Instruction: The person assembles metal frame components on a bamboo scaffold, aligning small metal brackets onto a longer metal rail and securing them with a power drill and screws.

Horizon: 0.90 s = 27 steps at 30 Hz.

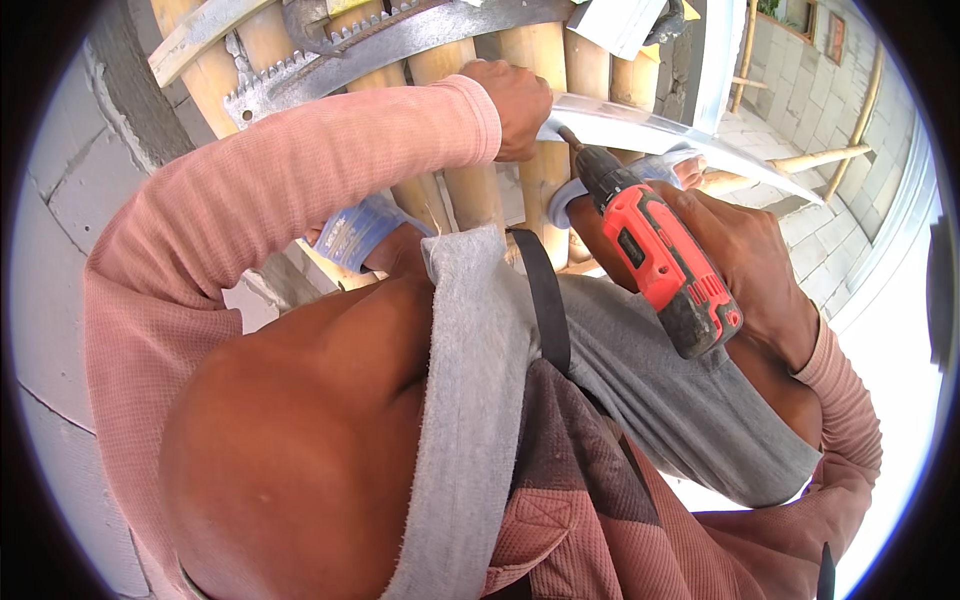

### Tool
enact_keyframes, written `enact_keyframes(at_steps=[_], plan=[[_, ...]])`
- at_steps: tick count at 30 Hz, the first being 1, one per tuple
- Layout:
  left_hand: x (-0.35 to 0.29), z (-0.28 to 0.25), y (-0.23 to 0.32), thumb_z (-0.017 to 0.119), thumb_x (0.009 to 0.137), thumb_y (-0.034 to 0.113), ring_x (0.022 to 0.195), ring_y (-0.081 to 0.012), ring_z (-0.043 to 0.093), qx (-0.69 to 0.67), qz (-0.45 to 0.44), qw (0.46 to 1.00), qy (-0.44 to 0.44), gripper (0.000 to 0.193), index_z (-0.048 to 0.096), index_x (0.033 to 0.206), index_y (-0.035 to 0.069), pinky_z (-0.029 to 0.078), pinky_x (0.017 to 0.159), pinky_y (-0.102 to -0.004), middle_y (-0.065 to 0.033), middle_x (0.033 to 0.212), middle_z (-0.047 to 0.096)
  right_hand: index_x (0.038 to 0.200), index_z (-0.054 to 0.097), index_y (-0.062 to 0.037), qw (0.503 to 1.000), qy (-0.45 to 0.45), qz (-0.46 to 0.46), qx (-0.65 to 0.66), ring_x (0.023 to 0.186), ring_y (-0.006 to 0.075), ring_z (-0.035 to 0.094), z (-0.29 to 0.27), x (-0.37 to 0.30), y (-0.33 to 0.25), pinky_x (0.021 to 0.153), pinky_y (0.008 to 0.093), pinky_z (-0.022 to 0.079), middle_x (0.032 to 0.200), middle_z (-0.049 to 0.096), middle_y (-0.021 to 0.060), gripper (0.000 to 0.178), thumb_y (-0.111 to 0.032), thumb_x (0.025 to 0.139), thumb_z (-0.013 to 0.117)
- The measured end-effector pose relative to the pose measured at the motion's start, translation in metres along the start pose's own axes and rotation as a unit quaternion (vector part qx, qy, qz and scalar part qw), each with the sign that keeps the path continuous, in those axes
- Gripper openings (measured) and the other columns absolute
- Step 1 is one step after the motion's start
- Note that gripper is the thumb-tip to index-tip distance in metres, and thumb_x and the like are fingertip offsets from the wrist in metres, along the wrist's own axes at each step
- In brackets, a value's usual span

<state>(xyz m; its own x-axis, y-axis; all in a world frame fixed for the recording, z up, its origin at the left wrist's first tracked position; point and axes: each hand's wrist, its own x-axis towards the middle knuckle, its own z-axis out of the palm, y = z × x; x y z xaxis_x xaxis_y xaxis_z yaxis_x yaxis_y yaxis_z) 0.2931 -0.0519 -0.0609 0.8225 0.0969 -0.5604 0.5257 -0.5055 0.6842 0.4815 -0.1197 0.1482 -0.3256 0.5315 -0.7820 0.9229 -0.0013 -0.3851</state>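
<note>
My right hand (745,255) is wrapped around a red and black cordless drill (655,245). The drill slants up and left, its tip at the near edge of a shiny, thin metal strip (640,125). Whether the bit touches the metal, I cannot tell. Closed at the strip's left end, my left hand (512,105) grips it, with the fingertips mostly hidden. The strip runs off to the right above my foot. Just beyond my left hand lies a long, curved saw blade (400,55) with coarse teeth.
Bamboo poles (535,55) form a slatted platform under my feet, with gaps between them. I wear blue slippers (362,232). A pale wooden strip (205,38) lies at the far left. Grey block walls (55,190) stand on both sides, and more bamboo poles (815,158) cross at right.
</note>
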Motion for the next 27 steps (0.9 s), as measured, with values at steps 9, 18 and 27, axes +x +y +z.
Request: enact_keyframes(at_steps=[9, 18, 27], plan=[[-0.013, 0.001, 0.000, 0.079, 0.082, 0.047, 0.109, -0.0445, 0.069, -0.015, 0.026, 1.000, -0.006, 0.083, 0.054, 0.135, -0.011, 0.056, 0.095, -0.0520, -0.0292, 0.110, 0.070, 0.146, 0.054, -0.0083, 0.996, 0.015, -0.058, -0.067, 0.075, 0.0327, 0.070, -0.026, -0.001, -0.002, 0.065, 0.0425, 0.053, 0.088, 0.067, 0.0095, 0.065, -0.025, 0.085, 0.067], [-0.134, -0.141, -0.027, 0.065, 0.097, 0.028, 0.071, -0.0384, 0.067, -0.119, 0.187, 0.937, 0.270, 0.028, 0.074, 0.096, 0.001, 0.054, 0.068, -0.0459, -0.0169, 0.080, 0.071, 0.144, 0.059, -0.0089, 0.998, 0.025, -0.025, -0.043, 0.073, 0.0320, 0.068, -0.050, -0.045, 0.000, 0.067, 0.0415, 0.052, 0.079, 0.067, 0.0088, 0.070, -0.029, 0.077, 0.070], [-0.141, -0.337, -0.296, 0.054, 0.102, 0.052, 0.121, -0.0332, 0.069, 0.147, -0.365, 0.757, 0.521, 0.053, 0.071, 0.131, 0.010, 0.049, 0.107, -0.0408, -0.0208, 0.125, 0.073, 0.147, 0.056, -0.0067, 0.951, 0.148, -0.102, 0.253, 0.084, 0.0397, 0.071, 0.002, -0.029, 0.047, 0.076, 0.0452, 0.055, 0.099, 0.074, 0.0192, 0.088, -0.042, 0.071, 0.081]])
